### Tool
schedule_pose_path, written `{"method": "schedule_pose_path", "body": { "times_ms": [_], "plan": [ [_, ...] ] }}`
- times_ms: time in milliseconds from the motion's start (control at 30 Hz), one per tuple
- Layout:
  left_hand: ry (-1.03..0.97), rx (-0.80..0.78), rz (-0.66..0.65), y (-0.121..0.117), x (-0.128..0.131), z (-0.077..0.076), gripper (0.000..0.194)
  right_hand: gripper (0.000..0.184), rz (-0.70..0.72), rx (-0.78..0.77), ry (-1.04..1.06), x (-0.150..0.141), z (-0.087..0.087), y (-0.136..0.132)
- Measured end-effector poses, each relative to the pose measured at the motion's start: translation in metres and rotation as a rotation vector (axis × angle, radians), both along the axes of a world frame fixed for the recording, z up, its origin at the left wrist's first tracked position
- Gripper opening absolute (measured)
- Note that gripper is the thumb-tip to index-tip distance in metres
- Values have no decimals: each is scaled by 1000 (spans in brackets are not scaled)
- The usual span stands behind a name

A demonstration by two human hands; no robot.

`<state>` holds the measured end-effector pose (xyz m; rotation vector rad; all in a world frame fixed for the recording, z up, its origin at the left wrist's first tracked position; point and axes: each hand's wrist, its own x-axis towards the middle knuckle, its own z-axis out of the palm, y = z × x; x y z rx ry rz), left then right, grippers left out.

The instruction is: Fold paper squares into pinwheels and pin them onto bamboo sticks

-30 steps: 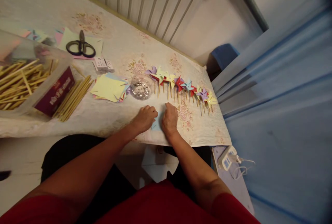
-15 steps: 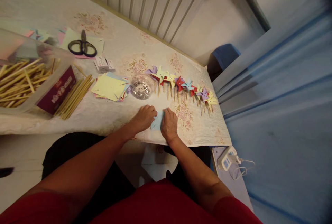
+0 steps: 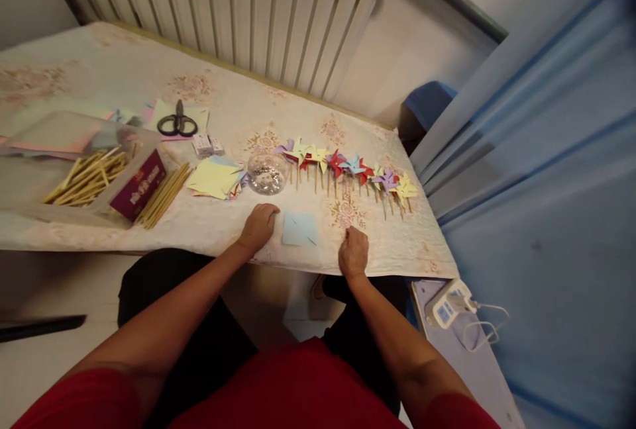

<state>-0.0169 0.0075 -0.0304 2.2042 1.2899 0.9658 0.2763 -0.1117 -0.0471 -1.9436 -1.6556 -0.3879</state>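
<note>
A light blue square of paper lies flat near the table's front edge, with short diagonal slits at its corners. My left hand rests just left of it, fingers loosely bent and apart from the thumb, holding nothing visible. To the right of the paper, my right hand lies on the cloth with its fingers curled in; what they hold, if anything, is hidden. Neither hand touches the paper. Behind it stand a clear round dish of small shiny pieces and a row of paper pinwheels on sticks.
Left of the dish are a stack of coloured paper squares, small white boxes and black-handled scissors. Wooden sticks lie beside a clear plastic box. A white power strip sits right, near a blue curtain.
Both hands have let go of the blue paper and moved apart, the left to the left and the right to the right. The camera view has shifted, showing more of the table's left end.
</note>
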Motion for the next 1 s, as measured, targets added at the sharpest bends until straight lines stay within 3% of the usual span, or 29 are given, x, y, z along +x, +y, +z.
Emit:
{"method": "schedule_pose_path", "body": {
  "times_ms": [67, 233, 367, 567, 1000],
  "plan": [
    [41, 28, 39, -5, 9, 6, 36, 28, -18, -7, 8, -4, 0, 0],
    [215, 120, -53, -14, 58, 32, 50, 28, -54, -44, 28, -8, 3, 0],
    [377, 122, -99, -18, 86, 32, 55, 28, -65, -52, 38, -10, 3, 0],
    [574, 85, -126, -22, 87, 11, 60, 27, -55, -18, 20, -10, 0, 0],
    [590, 81, -124, -25, 79, 15, 61, 27, -67, -37, 39, -11, 3, 0]
  ]
}}
